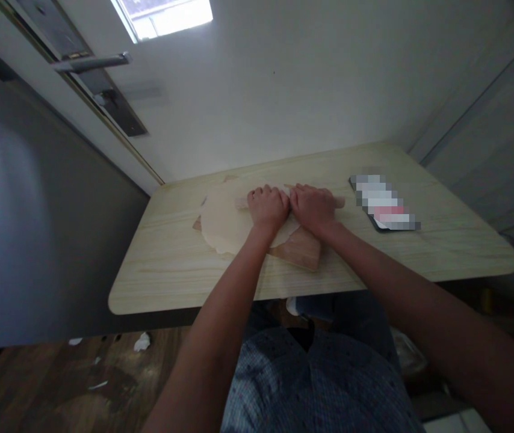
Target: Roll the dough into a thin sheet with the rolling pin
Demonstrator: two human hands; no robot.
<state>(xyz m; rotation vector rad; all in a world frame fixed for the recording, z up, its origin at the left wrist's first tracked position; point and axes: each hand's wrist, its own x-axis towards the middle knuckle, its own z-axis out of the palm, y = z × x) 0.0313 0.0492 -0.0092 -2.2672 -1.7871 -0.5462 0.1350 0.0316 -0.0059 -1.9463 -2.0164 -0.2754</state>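
Observation:
A wide, thin sheet of pale dough [223,216] lies over a wooden board [300,249], reaching past the board's edges on the left. Across the dough rests a wooden rolling pin [339,202], its ends showing on both sides of my hands. My left hand [268,204] is closed over the middle of the pin, knuckles up. Right beside it, my right hand [313,204] grips the pin nearer its right end. The two hands touch or nearly touch at the thumbs. The part of the pin under my palms is hidden.
The light wood table [162,270] has rounded front corners and stands against a white door [284,90] with a metal handle [94,62]. A phone [386,204], its screen blurred out, lies to the right of the board. Crumpled paper [142,341] litters the floor.

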